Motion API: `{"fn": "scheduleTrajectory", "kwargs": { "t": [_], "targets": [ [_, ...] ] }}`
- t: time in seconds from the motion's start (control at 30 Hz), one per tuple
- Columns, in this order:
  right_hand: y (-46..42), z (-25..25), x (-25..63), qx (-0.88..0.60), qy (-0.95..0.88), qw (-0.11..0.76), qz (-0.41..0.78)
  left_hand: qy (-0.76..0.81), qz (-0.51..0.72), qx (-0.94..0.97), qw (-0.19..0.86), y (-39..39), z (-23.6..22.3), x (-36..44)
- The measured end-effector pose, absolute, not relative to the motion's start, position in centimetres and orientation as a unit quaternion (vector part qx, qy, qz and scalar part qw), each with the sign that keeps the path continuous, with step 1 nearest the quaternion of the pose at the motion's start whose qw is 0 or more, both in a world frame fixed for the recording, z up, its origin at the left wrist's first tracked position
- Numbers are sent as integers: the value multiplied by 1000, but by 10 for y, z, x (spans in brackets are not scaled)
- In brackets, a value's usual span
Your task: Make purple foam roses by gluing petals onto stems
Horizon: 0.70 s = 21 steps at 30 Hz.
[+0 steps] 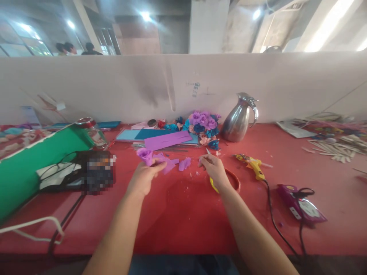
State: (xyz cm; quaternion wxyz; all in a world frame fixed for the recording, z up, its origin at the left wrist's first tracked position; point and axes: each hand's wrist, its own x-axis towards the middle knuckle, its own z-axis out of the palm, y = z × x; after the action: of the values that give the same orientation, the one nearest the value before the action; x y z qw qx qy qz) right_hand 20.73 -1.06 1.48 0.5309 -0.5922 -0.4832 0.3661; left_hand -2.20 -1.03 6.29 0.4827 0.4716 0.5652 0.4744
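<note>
My left hand [144,175] is closed on a purple paper rose [145,154], lifted a little over the red table [177,214]. Purple paper scraps [185,164] lie just beyond it. My right hand [213,170] is closed around scissors [225,182] with a yellow and red handle; the blade tip pokes out above my fingers. A purple paper strip [168,139] lies on blue sheets [134,134] further back, next to a bunch of purple, blue and pink paper flowers [204,126].
A steel jug [239,118] stands at the back. A yellow glue gun [254,164] with a black cord lies right of my hand, near a purple power strip [301,204]. A green roll [31,164], a glass jar [93,131] and a black bag [86,172] sit left. People stand behind the partition.
</note>
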Motion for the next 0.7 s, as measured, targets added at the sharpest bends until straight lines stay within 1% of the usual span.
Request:
{"fn": "scheduleTrajectory", "kwargs": {
  "t": [0.1, 0.13, 0.17, 0.2, 0.23, 0.3, 0.33, 0.37, 0.4, 0.47, 0.53, 0.57, 0.63, 0.7],
  "targets": [
    [-15, 22, 222, -720, -540, 364, 239, 583, 514, 441, 449, -23, 81, -50],
    [-17, 25, 224, -754, -532, 338, 187, 593, 518, 441, 431, -26, 86, -58],
    [-18, 28, 226, -773, -516, 342, 140, 600, 523, 444, 411, -30, 90, -64],
    [-20, 31, 225, -773, -502, 374, 104, 602, 532, 447, 392, -33, 94, -68],
    [-23, 34, 223, -750, -501, 423, 87, 603, 534, 453, 381, -36, 96, -69],
    [-29, 40, 211, -644, -548, 520, 120, 607, 526, 464, 373, -42, 98, -62],
    [-34, 44, 203, -573, -588, 545, 168, 612, 509, 473, 377, -44, 98, -55],
    [-38, 47, 194, -498, -635, 542, 234, 619, 485, 485, 383, -46, 97, -47],
    [-44, 50, 184, -437, -675, 516, 296, 609, 445, 511, 412, -48, 95, -40],
    [-53, 54, 170, -359, -741, 421, 381, 574, 395, 556, 453, -50, 91, -28],
    [-58, 56, 164, -355, -771, 354, 394, 575, 385, 570, 442, -49, 84, -26],
    [-58, 57, 166, -372, -769, 348, 385, 597, 393, 562, 416, -47, 80, -30],
    [-55, 56, 175, -410, -733, 396, 370, 645, 406, 530, 371, -42, 70, -43],
    [-47, 55, 191, -428, -667, 478, 379, 674, 428, 496, 340, -39, 59, -62]
  ]
}}
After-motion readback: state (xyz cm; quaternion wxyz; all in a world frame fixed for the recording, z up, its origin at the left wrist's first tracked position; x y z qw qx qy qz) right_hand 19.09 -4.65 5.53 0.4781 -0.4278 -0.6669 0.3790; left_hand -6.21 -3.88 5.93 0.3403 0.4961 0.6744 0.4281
